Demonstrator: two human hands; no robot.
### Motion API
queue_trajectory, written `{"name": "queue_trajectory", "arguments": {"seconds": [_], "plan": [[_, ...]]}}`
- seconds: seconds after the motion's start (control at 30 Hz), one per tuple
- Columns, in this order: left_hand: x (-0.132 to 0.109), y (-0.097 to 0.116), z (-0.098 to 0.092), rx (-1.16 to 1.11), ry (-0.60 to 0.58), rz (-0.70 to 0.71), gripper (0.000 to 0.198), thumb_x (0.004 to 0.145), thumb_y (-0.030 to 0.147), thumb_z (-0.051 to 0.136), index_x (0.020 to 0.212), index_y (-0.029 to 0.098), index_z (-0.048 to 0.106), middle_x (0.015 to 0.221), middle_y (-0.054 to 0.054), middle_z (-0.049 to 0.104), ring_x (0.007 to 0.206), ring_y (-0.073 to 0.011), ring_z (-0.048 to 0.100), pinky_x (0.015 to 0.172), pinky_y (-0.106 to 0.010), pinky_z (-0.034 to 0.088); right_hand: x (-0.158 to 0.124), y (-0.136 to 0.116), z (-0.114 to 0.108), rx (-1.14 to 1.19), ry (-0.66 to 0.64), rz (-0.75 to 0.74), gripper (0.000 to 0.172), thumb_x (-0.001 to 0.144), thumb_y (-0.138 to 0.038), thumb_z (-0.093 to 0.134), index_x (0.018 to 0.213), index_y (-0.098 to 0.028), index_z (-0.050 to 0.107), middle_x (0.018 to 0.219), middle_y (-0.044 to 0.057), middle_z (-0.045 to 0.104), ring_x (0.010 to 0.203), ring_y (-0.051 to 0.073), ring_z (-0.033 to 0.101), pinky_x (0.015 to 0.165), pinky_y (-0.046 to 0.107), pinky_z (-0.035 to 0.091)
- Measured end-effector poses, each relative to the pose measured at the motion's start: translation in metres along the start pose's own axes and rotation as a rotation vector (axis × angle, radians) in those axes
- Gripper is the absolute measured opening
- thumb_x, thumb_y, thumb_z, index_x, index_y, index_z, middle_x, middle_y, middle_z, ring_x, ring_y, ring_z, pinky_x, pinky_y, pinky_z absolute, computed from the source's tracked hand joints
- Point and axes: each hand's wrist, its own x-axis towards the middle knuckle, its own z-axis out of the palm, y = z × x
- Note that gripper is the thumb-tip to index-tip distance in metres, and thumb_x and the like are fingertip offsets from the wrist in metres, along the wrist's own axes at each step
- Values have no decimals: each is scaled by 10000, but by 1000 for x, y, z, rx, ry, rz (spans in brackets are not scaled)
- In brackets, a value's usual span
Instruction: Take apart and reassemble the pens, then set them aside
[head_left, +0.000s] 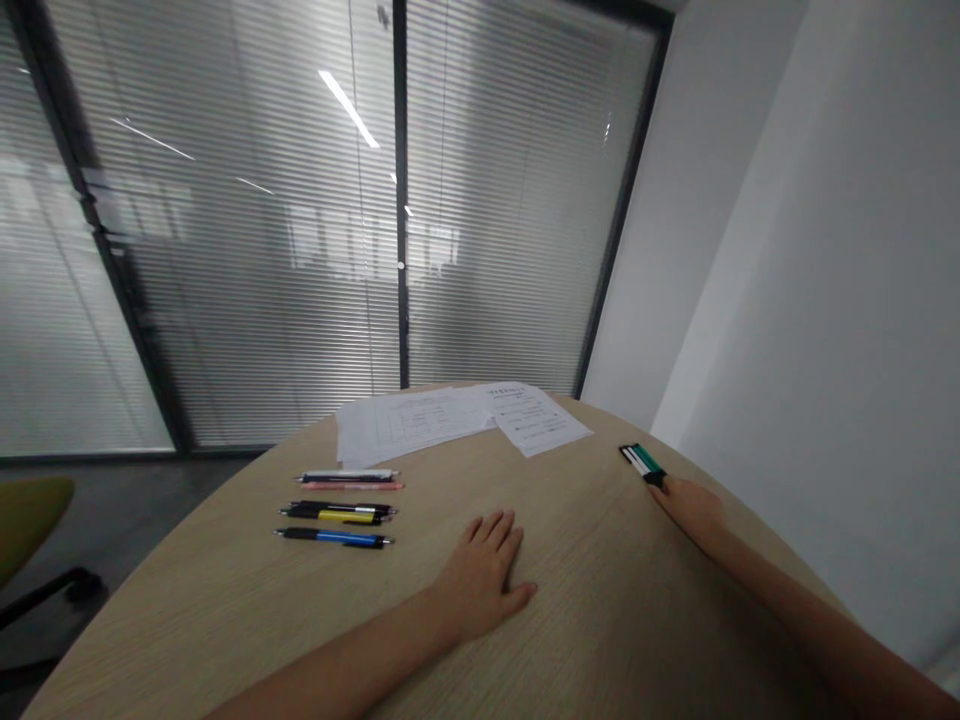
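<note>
My left hand (484, 575) lies flat on the wooden table (600, 600), palm down, fingers stretched out and holding nothing. My right hand (694, 508) reaches to the far right edge of the table and is closed on a small bundle of pens (642, 462), green, white and black, that sticks out past the fingers. To the left of my left hand several pens lie in a row: a white and a pink one (351, 480), a black and a yellow one (341, 513), and a blue one (335, 538).
Printed paper sheets (450, 418) lie at the table's far edge. Behind them stands a glass partition with shut blinds (300, 250); a white wall (825, 300) runs close along the right. A green office chair (30, 530) stands at the left.
</note>
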Motion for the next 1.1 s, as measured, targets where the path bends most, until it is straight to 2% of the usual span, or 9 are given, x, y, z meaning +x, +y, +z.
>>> {"name": "queue_trajectory", "arguments": {"seconds": [1.1], "plan": [[-2,1,-1,-20,-1,-5,605,770,461,396,1253,101,350,1350,-163,261,1238,-276,228,1001,-453,174,5,1,-1,-15,-7,6,440,830,-439,328,824,-122,633,843,146,641,804,286,607,613,352,455]]}}
